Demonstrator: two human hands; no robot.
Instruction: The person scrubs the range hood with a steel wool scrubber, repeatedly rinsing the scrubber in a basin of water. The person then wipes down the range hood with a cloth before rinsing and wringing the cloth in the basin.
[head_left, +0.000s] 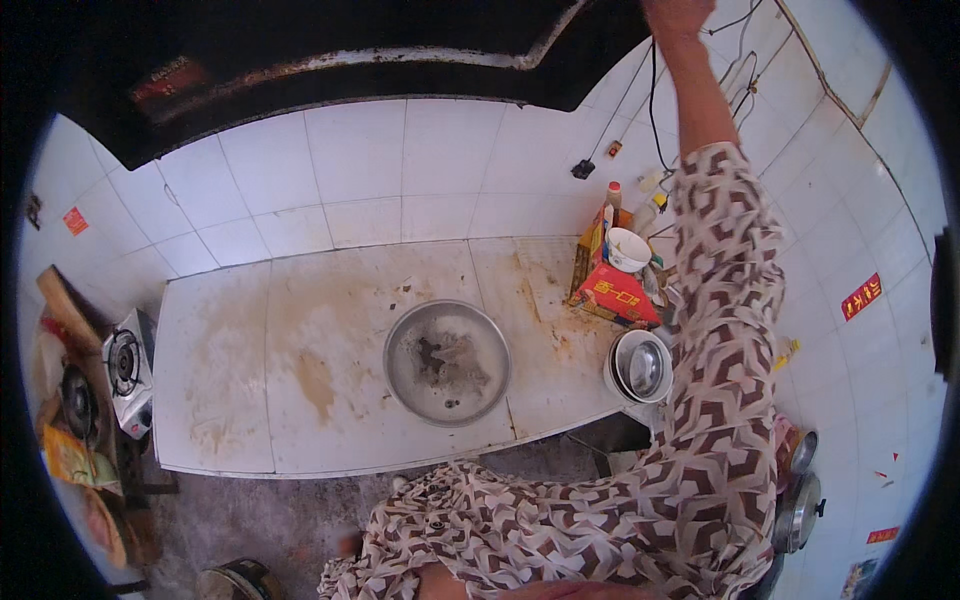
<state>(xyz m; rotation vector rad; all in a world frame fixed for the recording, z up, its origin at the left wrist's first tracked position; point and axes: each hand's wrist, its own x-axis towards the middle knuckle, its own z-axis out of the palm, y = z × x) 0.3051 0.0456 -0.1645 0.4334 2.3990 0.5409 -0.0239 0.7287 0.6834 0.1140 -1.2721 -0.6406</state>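
My right arm, in a brown-and-white patterned sleeve, stretches up at the right. My right hand (679, 19) is at the top edge beside the dark range hood (360, 64), partly cut off, so its fingers and anything in them are hidden. A small blurred brown patch beside my shirt may be part of my left hand; its state cannot be told. Before me a round steel basin (448, 364), with dark residue and a little liquid at its bottom, sits on the stained white-tiled counter (225, 367). Nested bowls (640, 366) stand at the counter's right.
A red cardboard box (616, 295) with a white bowl (628, 250) and bottles stands at the back right. Cables and a black plug (583, 169) hang on the tiled wall. A gas stove (127, 367) is at left, a lidded metal pot (799, 514) at lower right.
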